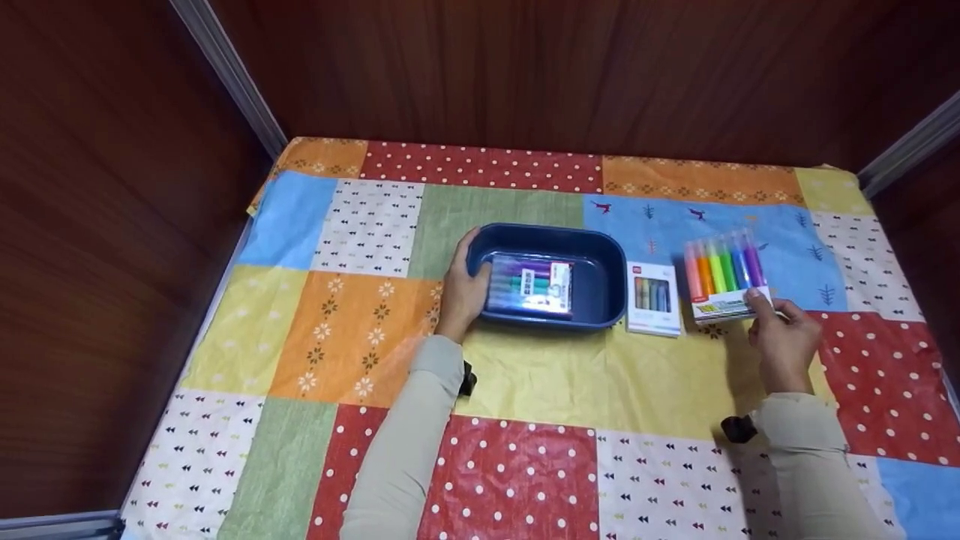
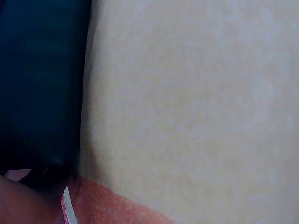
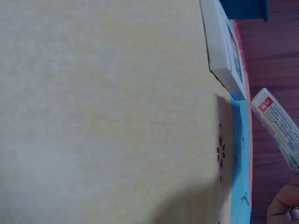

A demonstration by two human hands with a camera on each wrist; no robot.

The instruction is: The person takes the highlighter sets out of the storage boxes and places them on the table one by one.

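A dark blue plastic tub stands mid-table. My left hand grips its left side, thumb over the rim. Inside the tub lies a clear pack of coloured pens with a white label. On the right, my right hand pinches the lower right corner of a clear pack of coloured markers, seemingly held above the cloth. The right wrist view shows the edge of that pack above the fingers. The tub's dark side fills the left of the left wrist view.
A white box with a window showing coloured sticks lies between the tub and the marker pack. Patchwork cloth covers the table. Brown wooden panels rise behind it and at both sides.
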